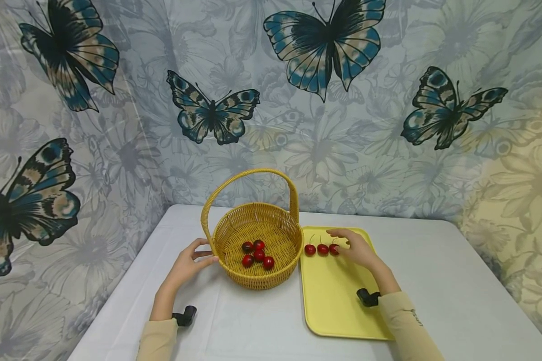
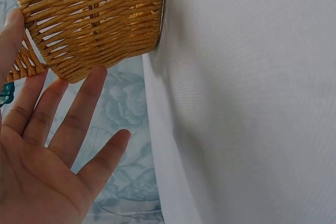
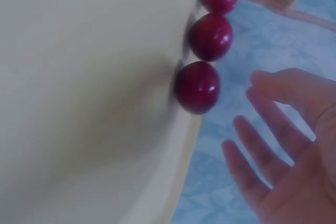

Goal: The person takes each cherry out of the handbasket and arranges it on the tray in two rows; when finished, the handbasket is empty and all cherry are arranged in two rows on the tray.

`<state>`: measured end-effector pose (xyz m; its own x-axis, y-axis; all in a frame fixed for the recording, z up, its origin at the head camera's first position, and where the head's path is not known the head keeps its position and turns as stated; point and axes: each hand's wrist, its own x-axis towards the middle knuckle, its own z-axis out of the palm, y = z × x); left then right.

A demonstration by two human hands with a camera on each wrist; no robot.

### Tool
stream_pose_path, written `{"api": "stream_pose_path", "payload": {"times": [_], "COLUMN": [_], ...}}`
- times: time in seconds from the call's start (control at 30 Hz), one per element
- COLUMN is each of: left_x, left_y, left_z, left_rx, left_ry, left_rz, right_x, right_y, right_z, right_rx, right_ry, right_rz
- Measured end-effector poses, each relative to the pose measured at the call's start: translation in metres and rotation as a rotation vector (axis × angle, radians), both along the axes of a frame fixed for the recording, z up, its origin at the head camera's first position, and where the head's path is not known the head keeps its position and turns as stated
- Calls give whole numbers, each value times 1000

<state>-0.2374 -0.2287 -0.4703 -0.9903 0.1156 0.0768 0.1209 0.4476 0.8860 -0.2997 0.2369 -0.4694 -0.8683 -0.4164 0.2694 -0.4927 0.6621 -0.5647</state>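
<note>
A yellow woven basket (image 1: 261,281) with a tall arched handle holds several dark red cherries (image 1: 259,255). At its left side, near the foot of the handle, my left hand (image 1: 189,263) touches the wicker, its fingers spread and extended in the left wrist view. Three stemmed cherries (image 1: 322,249) form a row at the far end of the yellow tray (image 1: 334,311). My right hand (image 1: 357,249) hovers beside the rightmost cherry (image 3: 197,87); a gap shows between its fingers and the fruit in the right wrist view. Nothing is in that hand.
The basket and tray stand side by side on a white-covered table (image 1: 438,281). Behind and to the left hangs a floral cloth (image 1: 316,150) with large butterflies. A black wrist camera (image 1: 187,316) is strapped on each arm.
</note>
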Motion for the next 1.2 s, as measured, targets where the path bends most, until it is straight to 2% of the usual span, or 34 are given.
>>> {"api": "stream_pose_path", "payload": {"times": [0.07,0.1,0.23,0.5,0.67,0.8,0.93,1.03,1.1,1.2], "left_x": [-5,-5,-6,-3,-5,-4,4,10,11,6], "left_y": [-3,-3,-2,0,-3,-2,4,8,8,5], "left_z": [-8,-9,-8,-5,-8,-6,8,19,19,10], "left_rx": [-4,-3,0,17,0,-1,10,15,16,2], "left_ry": [8,5,-2,-22,-15,-8,-18,-16,-15,-11], "left_rz": [1,1,-1,3,5,2,-2,-5,-5,-1], "right_x": [1,2,4,7,11,14,16,18,20,20], "right_y": [-3,-5,-13,-39,-57,-72,-88,-99,-106,-116], "right_z": [4,6,14,26,32,34,33,32,31,30], "right_rx": [-19,-28,-51,-101,-119,-132,-102,-61,-38,-23], "right_ry": [16,21,48,141,184,146,88,76,65,23], "right_rz": [-11,-13,1,80,124,180,234,263,276,299]}}
